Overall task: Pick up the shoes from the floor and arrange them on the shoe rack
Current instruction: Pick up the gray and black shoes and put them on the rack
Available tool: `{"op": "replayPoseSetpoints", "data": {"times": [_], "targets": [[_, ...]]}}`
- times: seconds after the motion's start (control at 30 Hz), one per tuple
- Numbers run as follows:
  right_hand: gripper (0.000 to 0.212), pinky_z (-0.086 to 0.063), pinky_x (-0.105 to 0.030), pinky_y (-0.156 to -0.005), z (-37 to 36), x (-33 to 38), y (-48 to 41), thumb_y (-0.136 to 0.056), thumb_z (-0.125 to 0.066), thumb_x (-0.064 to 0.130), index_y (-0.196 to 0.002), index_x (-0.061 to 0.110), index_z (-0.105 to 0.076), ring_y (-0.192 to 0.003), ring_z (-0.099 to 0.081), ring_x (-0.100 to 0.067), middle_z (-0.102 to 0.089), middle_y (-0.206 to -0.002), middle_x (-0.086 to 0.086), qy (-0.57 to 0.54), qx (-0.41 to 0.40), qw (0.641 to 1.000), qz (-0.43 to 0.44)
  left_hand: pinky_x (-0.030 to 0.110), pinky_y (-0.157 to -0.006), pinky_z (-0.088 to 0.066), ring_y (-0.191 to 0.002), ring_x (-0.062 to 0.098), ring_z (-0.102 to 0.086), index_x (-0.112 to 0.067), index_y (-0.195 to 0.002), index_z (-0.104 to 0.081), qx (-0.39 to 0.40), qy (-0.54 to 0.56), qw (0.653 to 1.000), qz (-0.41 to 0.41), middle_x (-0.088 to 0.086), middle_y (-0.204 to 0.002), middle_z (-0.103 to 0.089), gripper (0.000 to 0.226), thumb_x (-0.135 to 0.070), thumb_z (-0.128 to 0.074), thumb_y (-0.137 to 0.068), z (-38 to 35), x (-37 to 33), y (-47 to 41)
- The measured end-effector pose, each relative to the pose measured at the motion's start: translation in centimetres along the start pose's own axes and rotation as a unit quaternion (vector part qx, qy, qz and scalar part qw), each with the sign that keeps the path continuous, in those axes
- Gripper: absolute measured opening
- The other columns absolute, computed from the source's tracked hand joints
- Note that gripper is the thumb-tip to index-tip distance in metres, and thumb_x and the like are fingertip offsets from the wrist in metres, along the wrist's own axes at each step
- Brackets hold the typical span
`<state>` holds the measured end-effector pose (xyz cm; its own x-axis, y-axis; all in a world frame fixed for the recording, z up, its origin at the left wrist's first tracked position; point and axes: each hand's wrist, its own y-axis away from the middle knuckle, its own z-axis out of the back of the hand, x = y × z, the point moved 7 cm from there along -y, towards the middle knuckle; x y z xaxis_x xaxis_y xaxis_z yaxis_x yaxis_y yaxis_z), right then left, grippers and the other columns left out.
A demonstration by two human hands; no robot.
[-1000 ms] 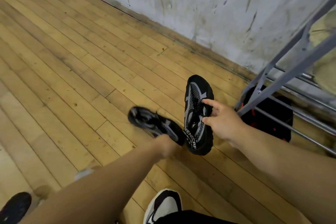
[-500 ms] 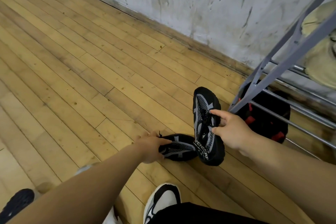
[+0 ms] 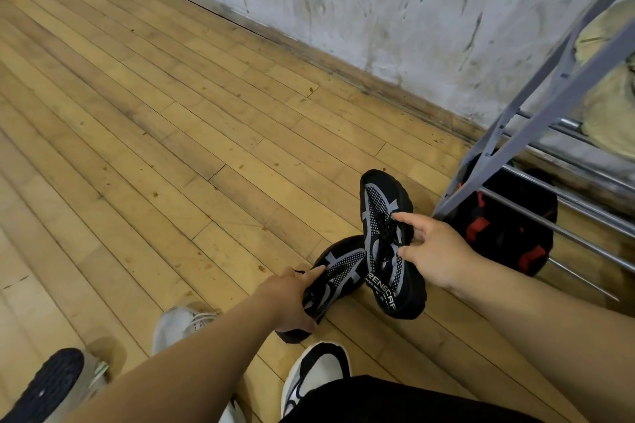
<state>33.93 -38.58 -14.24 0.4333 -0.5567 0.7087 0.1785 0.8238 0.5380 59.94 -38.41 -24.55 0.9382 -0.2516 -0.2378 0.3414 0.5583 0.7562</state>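
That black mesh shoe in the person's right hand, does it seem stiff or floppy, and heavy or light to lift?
The black mesh shoe is probably light: the right hand holds it by a finger pinch near the laces. The knit upper looks soft and likely gives under pressure, while the thick black sole appears to keep its shape. The textured mesh should not be slippery.

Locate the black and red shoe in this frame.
In the head view the black and red shoe sits at the right, under the grey shoe rack's lowest bars, just beyond the right hand holding a black and grey shoe.
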Motion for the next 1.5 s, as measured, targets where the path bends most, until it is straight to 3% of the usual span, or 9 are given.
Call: {"op": "replayPoseSetpoints", "data": {"times": [0.17, 0.3, 0.37, 0.5, 0.6, 0.97, 1.23, 1.4, 1.5], "targets": [[0.066, -0.053, -0.025, -0.085, -0.8, -0.4, 0.5, -0.093, -0.065, 0.000, -0.145, 0.038, -0.050, -0.100, -0.059, -0.010, -0.060, -0.112, 0.008, 0.014, 0.006, 1.000, 0.000, 0.040, -0.089, -0.049, -0.104, 0.028, -0.048, -0.051, -0.159, -0.002, -0.090, 0.000, 0.996, 0.016, 0.003, -0.122, -0.042, 0.104, -0.056, -0.064, -0.075, -0.7, -0.5, 0.5], [0.066, -0.052, -0.036, -0.100, -1.5, -1.3, 1.1, -0.093, -0.066, 0.002, -0.144, 0.040, -0.050, -0.119, -0.056, -0.015, -0.059, -0.138, -0.001, 0.010, 0.009, 1.000, -0.001, 0.025, -0.072, -0.049, -0.096, 0.021, -0.055, -0.048, -0.158, -0.017, -0.120, 0.221, 0.967, 0.028, 0.001, -0.122, -0.036, 0.098, -0.048, -0.070, -0.076, -0.2, 0.1, 1.2], [0.066, -0.051, -0.043, -0.105, -1.6, -1.4, 1.5, -0.093, -0.066, 0.002, -0.144, 0.041, -0.050, -0.126, -0.055, -0.018, -0.057, -0.142, -0.002, 0.007, 0.005, 1.000, -0.001, 0.029, -0.075, -0.057, -0.099, 0.023, -0.064, -0.045, -0.157, -0.026, -0.121, 0.423, 0.897, 0.046, 0.004, -0.129, -0.047, 0.096, -0.042, -0.075, -0.073, 0.3, 0.8, 1.6], [0.063, -0.052, -0.042, -0.103, 0.1, 2.1, 2.8, -0.094, -0.066, 0.005, -0.142, 0.043, -0.052, -0.111, -0.055, -0.013, -0.058, -0.139, 0.000, 0.026, -0.011, 0.999, 0.030, 0.048, -0.090, -0.061, -0.106, 0.031, -0.070, -0.047, -0.154, -0.034, -0.132, 0.704, 0.695, 0.060, 0.006, -0.129, -0.065, 0.091, -0.027, -0.078, -0.077, 3.3, 0.0, 3.8], [0.060, -0.055, -0.032, -0.093, 3.1, 7.9, 5.4, -0.096, -0.064, 0.012, -0.143, 0.048, -0.048, -0.105, -0.059, -0.012, -0.059, -0.131, 0.006, 0.079, -0.021, 0.992, 0.091, 0.053, -0.093, -0.059, -0.110, 0.032, -0.070, -0.046, -0.152, -0.040, -0.159, 0.753, 0.638, -0.001, 0.006, -0.132, -0.066, 0.087, -0.027, -0.078, -0.076, 8.4, -2.3, 7.0], [0.060, -0.047, -0.012, -0.073, 18.4, 23.4, 28.2, -0.088, -0.075, 0.018, -0.134, 0.052, -0.056, -0.087, -0.066, 0.006, -0.062, -0.103, 0.029, 0.126, -0.224, 0.914, 0.314, 0.042, -0.102, -0.054, -0.116, 0.017, -0.065, -0.036, -0.157, -0.034, -0.336, 0.555, 0.714, -0.263, -0.007, -0.132, -0.062, 0.090, -0.013, -0.080, -0.084, 26.7, -15.8, 32.0], [0.063, -0.051, -0.018, -0.082, 26.3, 14.4, 41.4, -0.088, -0.076, 0.007, -0.118, 0.059, -0.058, -0.102, -0.064, 0.004, -0.061, -0.114, 0.030, -0.058, -0.309, 0.890, 0.329, 0.026, -0.095, -0.053, -0.108, -0.008, -0.059, -0.037, -0.158, -0.031, -0.406, 0.415, 0.727, -0.367, -0.024, -0.122, -0.057, 0.094, -0.018, -0.082, -0.082, 28.4, -28.5, 43.0], [0.061, -0.052, -0.035, -0.099, 30.6, 8.9, 44.4, -0.087, -0.076, 0.005, -0.128, 0.048, -0.062, -0.106, -0.068, -0.008, -0.066, -0.125, 0.006, -0.159, -0.357, 0.871, 0.298, 0.014, -0.095, -0.048, -0.101, -0.023, -0.054, -0.039, -0.159, -0.026, -0.416, 0.366, 0.739, -0.383, -0.038, -0.116, -0.051, 0.096, -0.017, -0.081, -0.083, 23.8, -33.4, 42.0], [0.062, -0.051, -0.042, -0.105, 32.0, 7.4, 45.0, -0.087, -0.076, 0.007, -0.129, 0.050, -0.060, -0.112, -0.068, -0.012, -0.064, -0.133, 0.000, -0.163, -0.381, 0.864, 0.286, 0.020, -0.099, -0.050, -0.103, -0.019, -0.055, -0.042, -0.159, -0.027, -0.399, 0.386, 0.746, -0.369, -0.036, -0.118, -0.052, 0.096, -0.019, -0.081, -0.082, 21.8, -34.0, 40.3]]}}
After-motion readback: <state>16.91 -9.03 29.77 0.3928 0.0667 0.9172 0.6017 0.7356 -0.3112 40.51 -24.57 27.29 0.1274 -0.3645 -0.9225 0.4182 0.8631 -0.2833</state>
